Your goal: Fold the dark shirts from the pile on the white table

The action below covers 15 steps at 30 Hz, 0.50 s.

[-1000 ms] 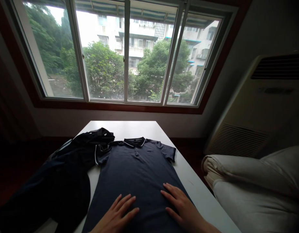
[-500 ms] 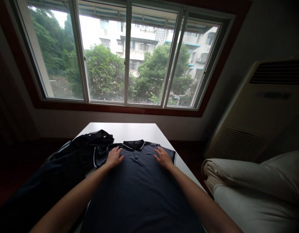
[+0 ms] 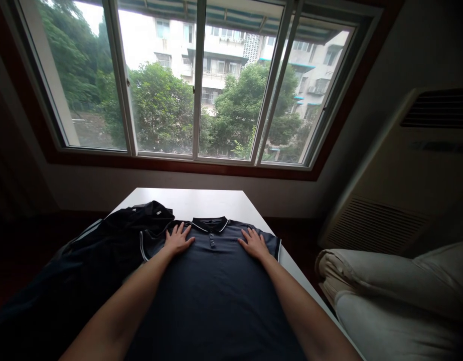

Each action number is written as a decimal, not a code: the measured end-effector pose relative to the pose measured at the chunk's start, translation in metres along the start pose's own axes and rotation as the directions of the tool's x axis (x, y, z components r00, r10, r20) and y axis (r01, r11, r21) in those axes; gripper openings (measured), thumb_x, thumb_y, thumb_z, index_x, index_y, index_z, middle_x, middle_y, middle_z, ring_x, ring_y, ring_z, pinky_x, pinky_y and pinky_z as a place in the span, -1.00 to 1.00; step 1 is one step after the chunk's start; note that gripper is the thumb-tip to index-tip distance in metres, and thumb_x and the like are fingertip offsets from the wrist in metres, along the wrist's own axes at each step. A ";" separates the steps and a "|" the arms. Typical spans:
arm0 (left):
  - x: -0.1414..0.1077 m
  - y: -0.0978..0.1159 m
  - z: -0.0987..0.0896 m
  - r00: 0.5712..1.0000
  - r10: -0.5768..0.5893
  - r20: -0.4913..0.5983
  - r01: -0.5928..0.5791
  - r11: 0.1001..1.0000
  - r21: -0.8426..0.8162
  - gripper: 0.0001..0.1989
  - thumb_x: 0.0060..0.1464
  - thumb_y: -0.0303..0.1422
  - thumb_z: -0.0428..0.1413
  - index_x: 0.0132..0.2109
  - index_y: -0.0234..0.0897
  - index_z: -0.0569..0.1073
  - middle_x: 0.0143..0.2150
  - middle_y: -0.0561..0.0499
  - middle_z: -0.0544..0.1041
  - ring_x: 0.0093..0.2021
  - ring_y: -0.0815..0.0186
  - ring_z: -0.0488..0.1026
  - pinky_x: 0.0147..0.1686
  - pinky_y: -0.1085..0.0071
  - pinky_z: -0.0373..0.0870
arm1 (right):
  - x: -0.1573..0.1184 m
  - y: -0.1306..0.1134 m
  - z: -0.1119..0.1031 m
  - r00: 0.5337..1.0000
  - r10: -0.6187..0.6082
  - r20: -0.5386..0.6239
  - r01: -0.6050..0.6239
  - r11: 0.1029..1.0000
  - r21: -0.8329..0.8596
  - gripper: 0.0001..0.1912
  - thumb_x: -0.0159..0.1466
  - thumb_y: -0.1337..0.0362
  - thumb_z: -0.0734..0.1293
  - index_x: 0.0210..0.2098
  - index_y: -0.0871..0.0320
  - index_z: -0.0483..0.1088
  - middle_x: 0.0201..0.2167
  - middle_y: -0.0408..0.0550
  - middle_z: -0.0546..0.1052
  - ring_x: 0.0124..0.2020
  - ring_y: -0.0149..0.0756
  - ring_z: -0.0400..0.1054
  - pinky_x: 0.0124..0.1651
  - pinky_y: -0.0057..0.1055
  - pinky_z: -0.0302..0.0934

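A dark navy polo shirt point(image 3: 219, 291) lies spread front side up, its collar toward the window and white piping along collar and sleeve edges. My left hand point(image 3: 178, 239) rests flat on the shirt's left shoulder area, fingers spread. On the other side of the buttons, my right hand point(image 3: 254, 243) lies flat near the right sleeve, fingers also apart. Neither hand grips the cloth. The shirt's lower end runs out of view at the bottom, between my forearms.
Under the shirt is a white table point(image 3: 189, 200). A heap of dark clothing point(image 3: 99, 255) covers its left side and hangs over. Folded pale bedding point(image 3: 385, 281) stands at the right, before a tall air conditioner point(image 3: 400, 185). Beyond the table is a window point(image 3: 195, 90).
The right sleeve now lies flatter and further out to the right. Both hands have shifted only slightly, with the fingers more spread. The view has tilted a little.
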<state>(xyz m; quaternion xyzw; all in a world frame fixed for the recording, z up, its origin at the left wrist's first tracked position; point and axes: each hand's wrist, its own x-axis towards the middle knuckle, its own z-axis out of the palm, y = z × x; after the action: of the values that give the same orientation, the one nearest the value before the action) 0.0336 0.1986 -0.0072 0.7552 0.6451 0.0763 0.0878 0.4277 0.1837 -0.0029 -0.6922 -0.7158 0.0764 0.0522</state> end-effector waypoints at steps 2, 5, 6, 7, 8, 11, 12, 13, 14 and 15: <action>0.010 -0.001 0.001 1.000 -0.006 -0.006 0.006 1.000 0.008 -0.18 0.29 0.22 -0.21 0.54 -0.03 0.04 0.60 -0.15 -0.20 0.55 -0.24 -0.24 0.35 -0.42 -0.29 | 0.006 0.004 0.000 1.000 0.027 0.002 -0.027 1.000 0.001 -0.22 0.45 -0.26 0.03 0.52 -0.04 0.00 0.57 0.05 -0.12 0.56 0.03 -0.34 0.48 0.18 -0.41; 0.027 -0.006 0.003 0.999 -0.033 -0.006 0.033 0.999 0.018 -0.16 0.29 0.23 -0.24 0.54 -0.06 0.04 0.60 -0.16 -0.20 0.56 -0.22 -0.23 0.37 -0.38 -0.29 | 0.015 0.008 0.000 0.998 0.068 0.005 -0.068 0.998 0.009 -0.18 0.43 -0.30 0.03 0.53 -0.04 -0.01 0.57 0.06 -0.14 0.56 0.07 -0.37 0.46 0.24 -0.44; 0.033 -0.008 0.003 0.999 -0.050 -0.008 0.050 0.999 0.021 -0.16 0.29 0.23 -0.25 0.54 -0.07 0.04 0.60 -0.17 -0.19 0.56 -0.21 -0.22 0.37 -0.37 -0.28 | 0.017 0.009 0.000 0.997 0.078 0.005 -0.078 0.997 0.011 -0.17 0.42 -0.31 0.03 0.53 -0.04 -0.01 0.57 0.07 -0.14 0.56 0.09 -0.37 0.46 0.26 -0.45; 0.039 -0.010 0.004 0.997 -0.071 -0.011 0.072 0.997 0.023 -0.15 0.29 0.23 -0.25 0.54 -0.09 0.05 0.60 -0.19 -0.18 0.56 -0.20 -0.21 0.38 -0.36 -0.28 | 0.019 0.010 0.000 0.996 0.084 0.003 -0.084 0.996 0.011 -0.16 0.42 -0.32 0.03 0.53 -0.04 -0.01 0.57 0.07 -0.14 0.56 0.11 -0.37 0.45 0.28 -0.45; 0.044 -0.011 0.004 0.995 -0.096 -0.013 0.097 0.995 0.023 -0.15 0.29 0.23 -0.26 0.54 -0.11 0.06 0.60 -0.20 -0.16 0.56 -0.20 -0.20 0.38 -0.35 -0.27 | 0.019 0.010 0.001 0.996 0.088 -0.003 -0.088 0.996 0.011 -0.16 0.42 -0.32 0.02 0.53 -0.03 -0.01 0.57 0.08 -0.13 0.56 0.12 -0.36 0.44 0.30 -0.45; 0.056 -0.009 0.003 0.984 -0.176 -0.021 0.176 0.984 0.016 -0.16 0.30 0.20 -0.25 0.54 -0.17 0.07 0.59 -0.24 -0.12 0.55 -0.21 -0.17 0.38 -0.34 -0.24 | 0.016 0.009 0.002 0.996 0.069 -0.055 -0.069 0.998 -0.006 -0.21 0.44 -0.27 0.05 0.51 -0.02 0.06 0.55 0.08 -0.05 0.55 0.10 -0.29 0.45 0.28 -0.40; 0.059 -0.007 0.003 0.980 -0.195 -0.028 0.196 0.981 0.015 -0.17 0.31 0.18 -0.25 0.53 -0.18 0.08 0.58 -0.25 -0.10 0.55 -0.21 -0.16 0.38 -0.34 -0.23 | 0.014 0.008 0.002 0.995 0.049 -0.087 -0.051 0.999 -0.018 -0.25 0.46 -0.23 0.06 0.49 -0.01 0.11 0.53 0.08 0.02 0.55 0.06 -0.25 0.45 0.24 -0.38; 0.059 -0.004 0.003 0.978 -0.205 -0.039 0.206 0.979 0.014 -0.18 0.32 0.15 -0.24 0.53 -0.20 0.09 0.58 -0.26 -0.09 0.55 -0.21 -0.15 0.38 -0.35 -0.22 | 0.012 0.007 0.003 0.992 0.027 -0.123 -0.031 0.999 -0.031 -0.30 0.47 -0.18 0.07 0.47 0.00 0.16 0.51 0.08 0.09 0.54 0.03 -0.19 0.46 0.20 -0.37; 0.059 -0.002 0.003 0.978 -0.203 -0.053 0.204 0.979 0.014 -0.20 0.33 0.13 -0.23 0.53 -0.21 0.10 0.58 -0.27 -0.07 0.54 -0.21 -0.14 0.38 -0.35 -0.21 | 0.010 0.007 0.003 0.988 0.006 -0.157 -0.013 0.999 -0.042 -0.34 0.48 -0.13 0.08 0.44 0.01 0.21 0.48 0.08 0.16 0.52 -0.01 -0.14 0.47 0.15 -0.35; 0.057 0.001 0.003 0.979 -0.191 -0.074 0.192 0.981 0.013 -0.22 0.34 0.10 -0.22 0.52 -0.21 0.11 0.57 -0.27 -0.05 0.54 -0.20 -0.13 0.37 -0.34 -0.19 | 0.008 0.006 0.004 0.983 -0.007 -0.184 -0.002 0.999 -0.049 -0.38 0.49 -0.09 0.09 0.42 0.02 0.24 0.46 0.08 0.21 0.51 -0.03 -0.08 0.48 0.11 -0.33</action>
<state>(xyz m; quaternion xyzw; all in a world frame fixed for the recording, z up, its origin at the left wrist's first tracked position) 0.0438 0.2544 -0.0098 0.6872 0.7182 0.0883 0.0638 0.4326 0.1922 -0.0081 -0.6965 -0.7104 -0.0054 0.1013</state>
